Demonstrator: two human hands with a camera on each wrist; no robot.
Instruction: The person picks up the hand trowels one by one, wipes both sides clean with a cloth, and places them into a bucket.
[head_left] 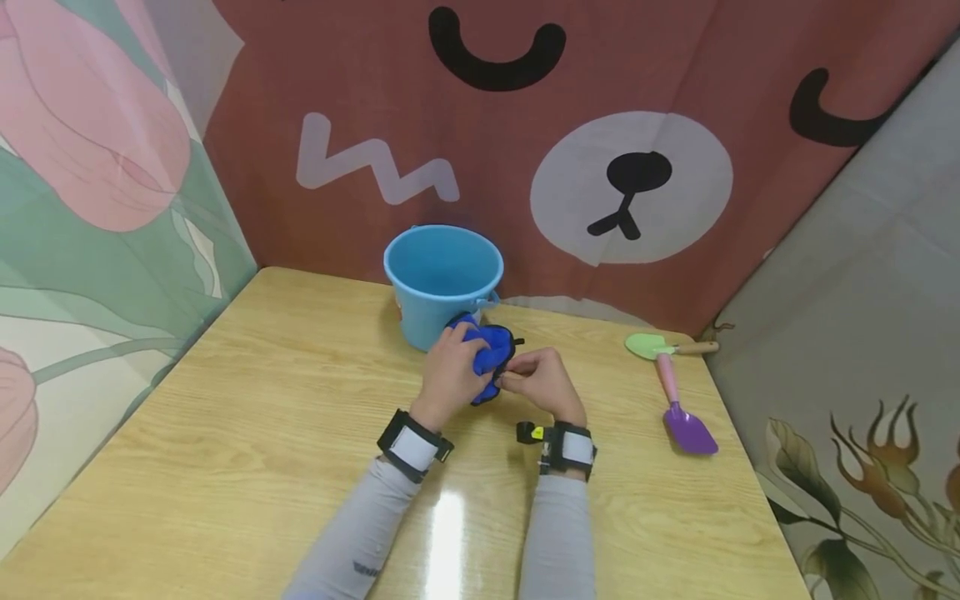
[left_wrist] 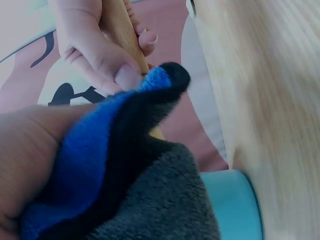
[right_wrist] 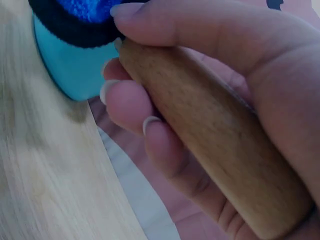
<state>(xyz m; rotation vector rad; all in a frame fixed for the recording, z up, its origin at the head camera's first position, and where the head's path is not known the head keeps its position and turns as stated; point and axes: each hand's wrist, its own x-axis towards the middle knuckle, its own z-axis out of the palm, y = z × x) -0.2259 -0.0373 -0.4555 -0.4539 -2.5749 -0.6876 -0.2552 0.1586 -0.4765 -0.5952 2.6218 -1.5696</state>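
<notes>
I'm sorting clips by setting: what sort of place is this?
Probably a staged indoor corner: a wood-grain table hemmed in by a cartoon-face backdrop and a flower-print hanging.

Grey sleeves (head_left: 558,533) end at black, white-patched wristbands (head_left: 413,447).

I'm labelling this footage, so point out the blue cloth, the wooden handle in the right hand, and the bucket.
Blue cloth (head_left: 495,355), head view: on its blue side.
Wooden handle (right_wrist: 210,135), right wrist view: midway along its length.
Bucket (head_left: 422,312), head view: on its outer wall.
</notes>
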